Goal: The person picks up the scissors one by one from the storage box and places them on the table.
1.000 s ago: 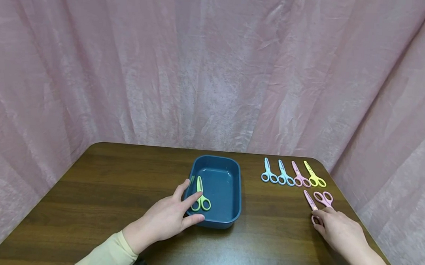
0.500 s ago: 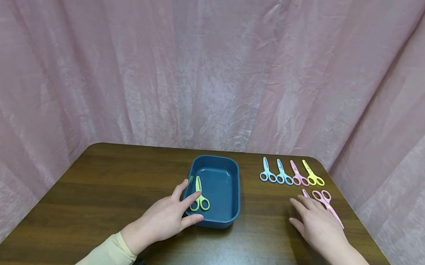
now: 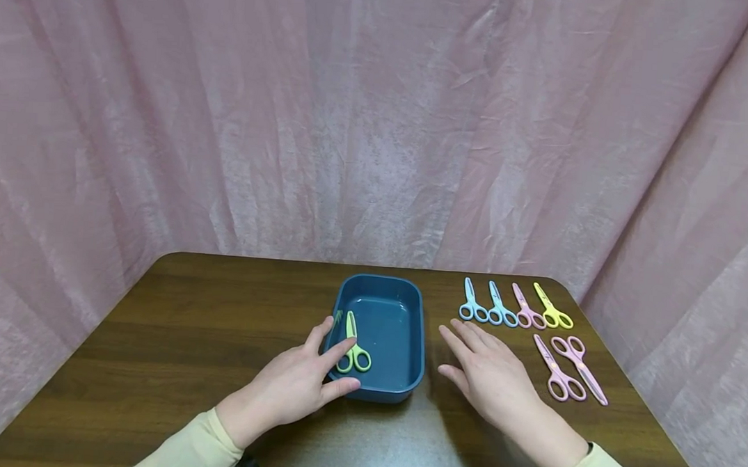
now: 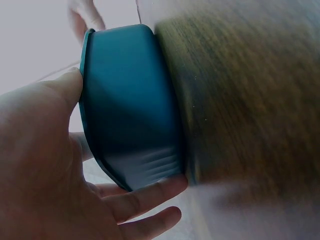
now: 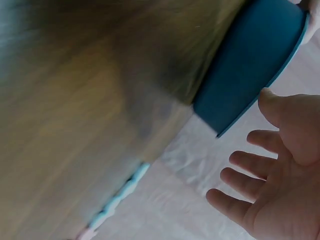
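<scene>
A deep blue plastic box (image 3: 384, 345) stands mid-table with a pair of light green scissors (image 3: 351, 340) lying inside it. My left hand (image 3: 289, 383) rests at its near left corner, fingers spread over the rim and along the outer wall. In the left wrist view the fingertips (image 4: 175, 186) touch the wall low down. My right hand (image 3: 496, 375) hovers over the table to the right of the box, fingers spread and holding nothing. Right of it lie one pair of pink scissors (image 3: 557, 372) and another pink pair (image 3: 582, 371), pointing opposite ways.
Along the far right lie two light blue scissors (image 3: 471, 304) side by side, a pink pair (image 3: 527, 308) and a yellow pair (image 3: 552, 309). The brown wooden table (image 3: 219, 324) ends at a pink curtain (image 3: 379, 122).
My right hand has let go of the pink scissors, leaving them on the table, and has moved left toward the box. My left hand has stayed at the box.
</scene>
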A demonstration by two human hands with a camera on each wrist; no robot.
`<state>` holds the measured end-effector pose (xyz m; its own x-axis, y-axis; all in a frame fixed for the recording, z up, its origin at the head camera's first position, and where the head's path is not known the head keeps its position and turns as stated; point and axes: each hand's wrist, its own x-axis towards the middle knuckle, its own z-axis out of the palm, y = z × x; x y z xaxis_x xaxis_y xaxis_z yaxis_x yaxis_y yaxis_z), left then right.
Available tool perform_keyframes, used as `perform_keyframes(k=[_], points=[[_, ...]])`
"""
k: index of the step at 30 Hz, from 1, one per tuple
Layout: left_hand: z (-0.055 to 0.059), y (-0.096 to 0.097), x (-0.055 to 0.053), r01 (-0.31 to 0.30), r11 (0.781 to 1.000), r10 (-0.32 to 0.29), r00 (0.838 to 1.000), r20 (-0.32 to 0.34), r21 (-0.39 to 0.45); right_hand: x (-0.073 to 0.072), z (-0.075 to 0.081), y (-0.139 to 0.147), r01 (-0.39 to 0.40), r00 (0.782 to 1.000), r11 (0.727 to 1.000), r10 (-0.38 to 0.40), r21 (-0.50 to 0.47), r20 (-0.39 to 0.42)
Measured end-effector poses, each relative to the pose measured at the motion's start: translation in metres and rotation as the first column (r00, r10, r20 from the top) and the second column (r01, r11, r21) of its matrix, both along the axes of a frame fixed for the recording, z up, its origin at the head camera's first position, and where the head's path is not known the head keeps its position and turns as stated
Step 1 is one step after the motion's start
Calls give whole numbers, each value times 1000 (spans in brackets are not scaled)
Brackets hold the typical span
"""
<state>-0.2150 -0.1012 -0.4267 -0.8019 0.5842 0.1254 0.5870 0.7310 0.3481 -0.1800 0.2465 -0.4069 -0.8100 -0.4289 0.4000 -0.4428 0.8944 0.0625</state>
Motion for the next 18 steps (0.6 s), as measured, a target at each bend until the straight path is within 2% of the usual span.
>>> perform_keyframes(k=[7, 18], points=[[-1, 0, 0, 0, 1000, 0, 1000, -21, -1, -14, 9, -33, -52, 998, 999, 52, -18, 40], [-2, 0, 0, 10, 1000, -10, 999, -42, 3, -32, 14, -66, -99, 990, 994, 94, 37, 103]])
